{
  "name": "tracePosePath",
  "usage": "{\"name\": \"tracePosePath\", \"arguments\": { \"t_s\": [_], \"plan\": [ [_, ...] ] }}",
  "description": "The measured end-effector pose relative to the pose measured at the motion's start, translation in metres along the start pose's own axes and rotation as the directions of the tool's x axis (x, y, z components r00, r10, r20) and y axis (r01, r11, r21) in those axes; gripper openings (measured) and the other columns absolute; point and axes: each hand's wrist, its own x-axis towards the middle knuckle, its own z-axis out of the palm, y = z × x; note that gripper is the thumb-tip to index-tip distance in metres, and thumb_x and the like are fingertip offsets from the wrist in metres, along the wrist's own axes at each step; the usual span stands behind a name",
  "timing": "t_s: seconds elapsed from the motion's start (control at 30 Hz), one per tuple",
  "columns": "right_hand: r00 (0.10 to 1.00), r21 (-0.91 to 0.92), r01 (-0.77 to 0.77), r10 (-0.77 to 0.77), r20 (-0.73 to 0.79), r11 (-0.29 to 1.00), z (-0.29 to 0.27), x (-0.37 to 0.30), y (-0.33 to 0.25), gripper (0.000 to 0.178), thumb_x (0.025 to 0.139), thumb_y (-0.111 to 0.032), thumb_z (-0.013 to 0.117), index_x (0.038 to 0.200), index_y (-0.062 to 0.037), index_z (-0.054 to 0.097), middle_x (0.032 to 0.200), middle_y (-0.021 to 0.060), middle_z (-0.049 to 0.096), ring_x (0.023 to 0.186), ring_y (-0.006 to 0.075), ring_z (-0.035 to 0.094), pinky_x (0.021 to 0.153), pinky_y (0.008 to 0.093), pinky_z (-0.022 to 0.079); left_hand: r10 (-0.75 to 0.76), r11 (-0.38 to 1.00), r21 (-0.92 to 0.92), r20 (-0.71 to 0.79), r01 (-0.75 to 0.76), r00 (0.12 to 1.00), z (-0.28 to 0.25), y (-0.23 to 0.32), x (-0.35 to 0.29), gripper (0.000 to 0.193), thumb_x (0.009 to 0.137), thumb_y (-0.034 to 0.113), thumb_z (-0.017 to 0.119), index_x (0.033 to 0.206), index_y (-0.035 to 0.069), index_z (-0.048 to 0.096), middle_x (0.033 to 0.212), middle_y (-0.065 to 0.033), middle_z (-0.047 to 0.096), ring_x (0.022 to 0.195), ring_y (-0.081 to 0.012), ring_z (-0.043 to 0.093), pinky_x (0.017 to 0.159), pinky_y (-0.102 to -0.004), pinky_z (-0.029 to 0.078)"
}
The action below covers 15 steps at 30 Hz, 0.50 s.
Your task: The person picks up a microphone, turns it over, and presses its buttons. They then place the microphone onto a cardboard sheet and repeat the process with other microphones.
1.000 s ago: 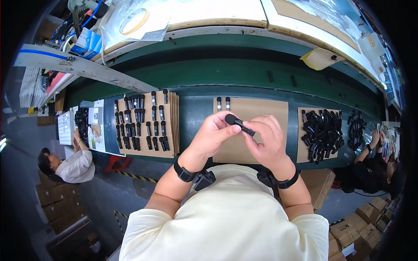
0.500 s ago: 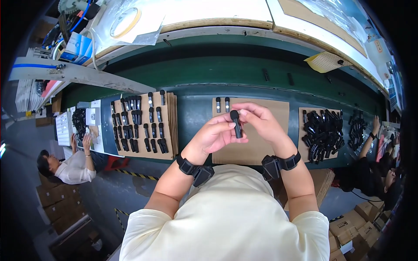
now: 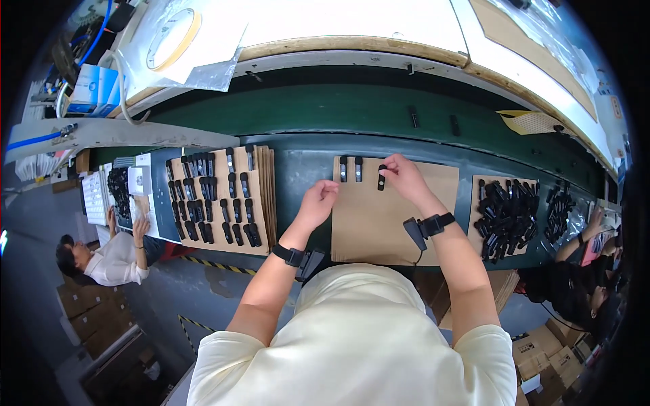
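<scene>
Between the thumb and fingers of my right hand (image 3: 405, 178) is a small black clip-on microphone (image 3: 382, 180) with a foam top. It stands lengthwise over the upper part of a brown cardboard sheet (image 3: 389, 223). To its left, a microphone (image 3: 343, 169) and another microphone (image 3: 358, 170) lie side by side along the sheet's far edge. My left hand (image 3: 317, 204) hovers by the sheet's left edge, its fingers curled together and nothing visible in them.
On the left, a cardboard stack (image 3: 265, 203) carries rows of microphones. A heap of microphones (image 3: 508, 216) covers a cardboard piece at right, with another pile (image 3: 560, 213) beyond. A white shelf (image 3: 325, 24) runs above the green bench (image 3: 298, 152). People sit at both ends.
My hands have separated. The microphone has gone from between both hands to the sheet's upper part, in my right hand. My left hand has let go of it and drawn back left.
</scene>
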Motion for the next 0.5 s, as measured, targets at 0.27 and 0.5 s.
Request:
{"name": "tracePosePath", "arguments": {
  "t_s": [0.27, 0.5],
  "plan": [
    [0.999, -0.219, -0.013, 0.002, -0.053, 0.976, 0.017, 0.030, 0.010, 0.021, 0.082, -0.014, 0.069, 0.099, -0.0022, 0.063, 0.093, 0.0125, 0.067, 0.089, 0.0301, 0.064, 0.079, 0.0394, 0.051, -0.073, 0.985, 0.150, -0.071, 0.083, 0.995, -0.005, -0.008, 0.013, 0.017, 0.091, 0.007, 0.058, 0.104, -0.003, 0.061, 0.092, -0.0066, 0.066, 0.086, -0.0135, 0.062, 0.081, -0.0268, 0.049],
    [0.974, -0.286, 0.118, -0.166, -0.151, 0.951, 0.009, 0.040, 0.009, 0.022, 0.080, -0.017, 0.071, 0.095, -0.0032, 0.064, 0.093, 0.0125, 0.064, 0.092, 0.0315, 0.061, 0.081, 0.0400, 0.050, -0.077, 0.990, 0.114, -0.080, 0.086, 0.994, -0.009, -0.019, 0.025, 0.017, 0.092, 0.007, 0.058, 0.104, -0.004, 0.061, 0.093, -0.0074, 0.066, 0.086, -0.0136, 0.063, 0.080, -0.0261, 0.050]
  ]
}}
